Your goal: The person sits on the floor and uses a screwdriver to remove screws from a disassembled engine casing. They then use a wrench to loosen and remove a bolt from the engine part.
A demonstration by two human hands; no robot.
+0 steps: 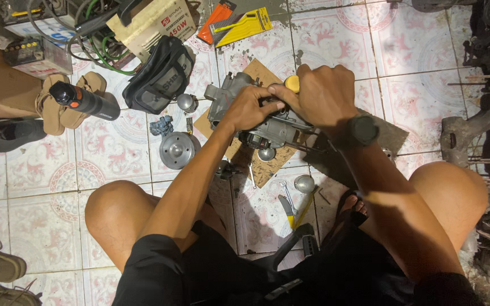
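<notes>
Patterned tile floor (pixel 114 153) carried a flat brown board (pixel 267 164); on it sat a grey cast-metal engine part (pixel 239 99), ribbed and dull. The left hand (pixel 250 107) clasped the casting, fingers clenched. The right hand (pixel 324 93) gripped a yellow-handled screwdriver (pixel 293 84). Good practice: brace firmly and keep the tool square. A round machined disc (pixel 177 150) lay nearby.

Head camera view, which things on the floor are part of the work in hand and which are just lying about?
In hand:
left hand
right hand
grey motor housing
yellow-handled tool
wooden board

Lying about:
black bag
sandals
black bottle
metal pulley disc
wrench
</notes>
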